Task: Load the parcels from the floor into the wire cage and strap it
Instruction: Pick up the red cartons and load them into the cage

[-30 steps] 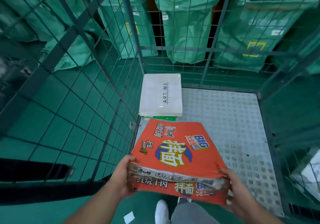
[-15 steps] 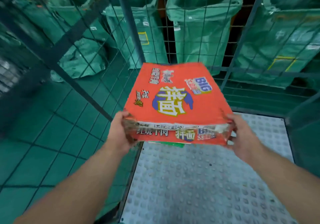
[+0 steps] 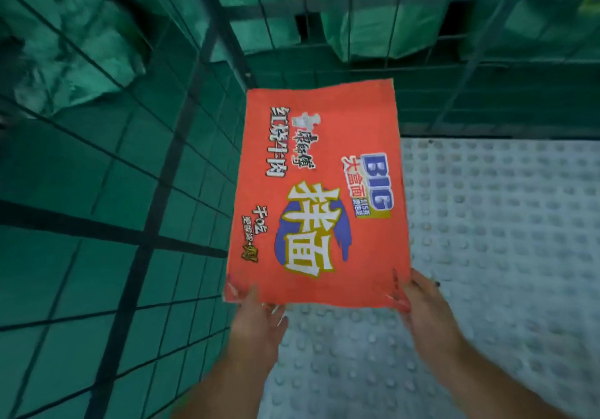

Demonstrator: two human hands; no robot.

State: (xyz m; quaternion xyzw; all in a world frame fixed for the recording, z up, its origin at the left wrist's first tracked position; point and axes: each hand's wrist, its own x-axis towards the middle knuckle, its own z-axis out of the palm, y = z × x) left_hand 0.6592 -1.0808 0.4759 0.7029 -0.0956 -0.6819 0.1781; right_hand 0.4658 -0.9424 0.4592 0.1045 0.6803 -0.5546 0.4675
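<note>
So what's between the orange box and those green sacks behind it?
The cage's wire back wall, in the head view: orange box inside it, green sacks outside.

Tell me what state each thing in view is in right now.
orange box: printed face up, held by its near corners inside the wire cage.
left hand: grips near left corner.
right hand: grips near right corner.
green sacks: outside, behind the cage.
</note>
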